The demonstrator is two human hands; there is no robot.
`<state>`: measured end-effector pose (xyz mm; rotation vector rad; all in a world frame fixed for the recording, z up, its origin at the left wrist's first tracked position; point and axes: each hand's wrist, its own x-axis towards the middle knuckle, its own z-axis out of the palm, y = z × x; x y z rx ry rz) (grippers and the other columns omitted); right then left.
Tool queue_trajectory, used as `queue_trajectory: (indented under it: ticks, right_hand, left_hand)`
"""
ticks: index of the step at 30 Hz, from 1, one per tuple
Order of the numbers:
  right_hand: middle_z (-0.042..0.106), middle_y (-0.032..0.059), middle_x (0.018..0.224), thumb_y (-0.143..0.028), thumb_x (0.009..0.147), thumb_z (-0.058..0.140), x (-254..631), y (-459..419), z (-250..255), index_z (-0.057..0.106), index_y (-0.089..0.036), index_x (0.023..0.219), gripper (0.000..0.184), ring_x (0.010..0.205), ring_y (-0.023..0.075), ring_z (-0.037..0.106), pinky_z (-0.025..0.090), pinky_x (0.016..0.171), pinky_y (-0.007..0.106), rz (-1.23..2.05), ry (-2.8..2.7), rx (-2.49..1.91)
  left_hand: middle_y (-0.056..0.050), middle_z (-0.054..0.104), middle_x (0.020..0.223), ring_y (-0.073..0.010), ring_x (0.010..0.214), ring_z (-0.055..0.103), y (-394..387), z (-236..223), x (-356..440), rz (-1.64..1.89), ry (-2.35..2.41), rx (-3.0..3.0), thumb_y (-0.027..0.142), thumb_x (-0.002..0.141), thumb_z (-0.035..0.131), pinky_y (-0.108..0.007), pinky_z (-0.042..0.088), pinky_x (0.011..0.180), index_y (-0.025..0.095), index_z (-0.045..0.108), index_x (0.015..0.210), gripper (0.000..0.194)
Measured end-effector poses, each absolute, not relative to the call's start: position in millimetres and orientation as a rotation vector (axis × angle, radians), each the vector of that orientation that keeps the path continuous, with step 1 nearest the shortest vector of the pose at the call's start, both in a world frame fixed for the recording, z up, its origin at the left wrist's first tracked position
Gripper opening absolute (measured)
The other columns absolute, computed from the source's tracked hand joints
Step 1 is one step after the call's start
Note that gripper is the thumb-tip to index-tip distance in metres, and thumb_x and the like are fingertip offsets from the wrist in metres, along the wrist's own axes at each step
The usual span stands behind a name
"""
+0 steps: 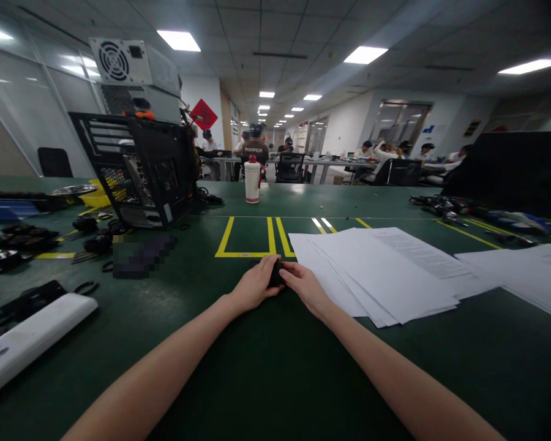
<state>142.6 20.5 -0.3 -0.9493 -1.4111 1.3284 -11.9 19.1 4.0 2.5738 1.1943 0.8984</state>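
Both of my hands meet over the green table (266, 367), just in front of the yellow tape marks. My left hand (257, 284) is closed around a small black object (275, 275), whose kind I cannot make out because the fingers cover much of it. From the other side, the fingertips of my right hand (303, 283) press on the same black object. A spread of white paper sheets (376, 269) lies to the right of my right hand, some with printed text.
At the left stands an open black computer case (142, 171) with metal power supply units (133, 67) on top. A white cup with a red lid (252, 180) is straight ahead. A long white bar (37, 343) and black parts lie left; cables (445, 208) lie right. People sit farther back.
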Motion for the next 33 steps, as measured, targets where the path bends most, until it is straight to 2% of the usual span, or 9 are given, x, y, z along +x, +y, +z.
queue_trajectory:
  ticks: [8,15,22,27,33]
  right_hand:
    - [0.057,0.0026,0.103,-0.022,0.065,0.06,146.5,12.8,2.9,0.054,-0.021,0.096,0.032,0.096,0.0165,0.054,0.039,0.088,0.034,1.29,-1.497,-0.843]
    - [0.059,0.0021,0.091,-0.03,0.069,0.056,141.9,15.6,-0.3,0.055,-0.02,0.088,0.021,0.086,0.0152,0.055,0.043,0.08,0.032,1.197,-1.473,-0.886]
    - [0.057,0.0039,0.101,-0.03,0.07,0.055,143.7,20.4,-3.3,0.053,-0.02,0.096,0.028,0.094,0.0161,0.053,0.04,0.084,0.033,1.24,-1.517,-0.903]
    - [0.055,0.0012,0.102,-0.023,0.065,0.06,144.9,15.4,-0.7,0.052,-0.022,0.094,0.03,0.096,0.0148,0.052,0.038,0.089,0.032,1.244,-1.554,-0.811]
    - [0.056,0.0018,0.094,-0.031,0.07,0.054,144.0,15.8,-0.3,0.053,-0.022,0.091,0.022,0.086,0.0145,0.054,0.043,0.078,0.031,1.228,-1.509,-0.874]
  left_hand:
    - [-0.009,0.036,0.12,-0.0232,0.11,0.041,19.4,1.7,-11.5,0.911,1.176,2.591,0.026,0.071,0.055,-0.041,0.036,0.091,0.021,0.023,0.12,0.059]
    - [-0.009,0.037,0.119,-0.0224,0.106,0.043,17.0,2.1,-11.3,0.933,1.18,2.578,0.025,0.071,0.055,-0.04,0.038,0.089,0.02,0.024,0.119,0.057]
    - [-0.008,0.037,0.119,-0.0222,0.107,0.043,17.2,3.7,-11.0,0.929,1.17,2.564,0.024,0.071,0.055,-0.04,0.036,0.091,0.021,0.023,0.119,0.058]
    - [-0.008,0.036,0.12,-0.0219,0.108,0.042,18.3,1.8,-12.1,0.919,1.174,2.579,0.021,0.069,0.056,-0.038,0.037,0.091,0.021,0.022,0.119,0.06]
    - [-0.009,0.036,0.12,-0.0221,0.106,0.044,17.7,2.1,-11.2,0.928,1.188,2.573,0.024,0.071,0.055,-0.039,0.038,0.089,0.021,0.023,0.12,0.059]
